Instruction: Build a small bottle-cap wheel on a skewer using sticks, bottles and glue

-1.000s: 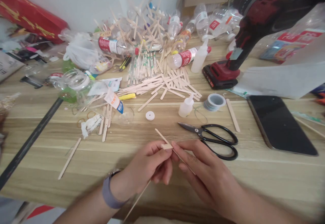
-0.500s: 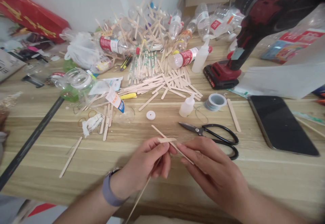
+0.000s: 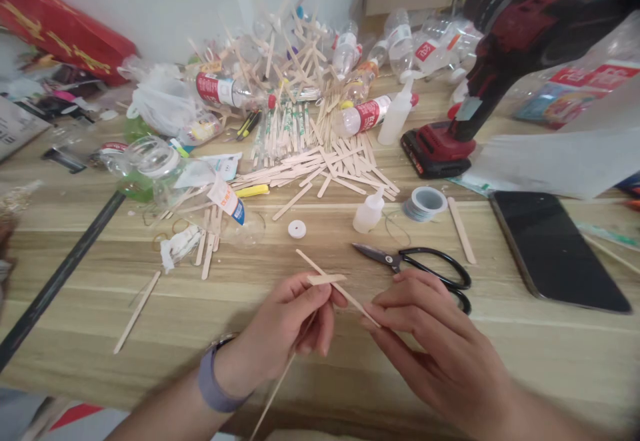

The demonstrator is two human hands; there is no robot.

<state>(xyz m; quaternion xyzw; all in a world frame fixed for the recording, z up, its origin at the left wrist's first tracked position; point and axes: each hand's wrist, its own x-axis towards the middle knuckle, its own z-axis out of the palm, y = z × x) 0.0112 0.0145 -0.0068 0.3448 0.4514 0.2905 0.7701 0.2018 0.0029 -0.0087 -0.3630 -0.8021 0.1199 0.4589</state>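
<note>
My left hand [image 3: 300, 314] pinches a short cut piece of popsicle stick [image 3: 327, 279] between thumb and forefinger. Crossing beneath that piece is a longer, narrow wooden stick [image 3: 353, 299], slanting down to the right. The fingertips of my right hand [image 3: 430, 341] are closed on its lower right end. A thin bamboo skewer [image 3: 274, 391] runs down from under my left hand toward the bottom edge; its upper end is hidden by the fingers. Just beyond my right hand lie black-handled scissors [image 3: 395, 257], partly covered by it.
Small glue bottle [image 3: 369, 213], tape roll [image 3: 425, 203] and white disc [image 3: 297, 229] sit ahead. A red-black power drill [image 3: 440, 151] stands right, near a phone [image 3: 560, 251]. Loose popsicle sticks [image 3: 325, 167] and plastic bottles [image 3: 367, 114] crowd the back. A black bar [image 3: 60, 281] lies left.
My right hand has slid slightly right and down along the narrow stick, baring more of it. My left hand keeps its pinch, nearly in the same place.
</note>
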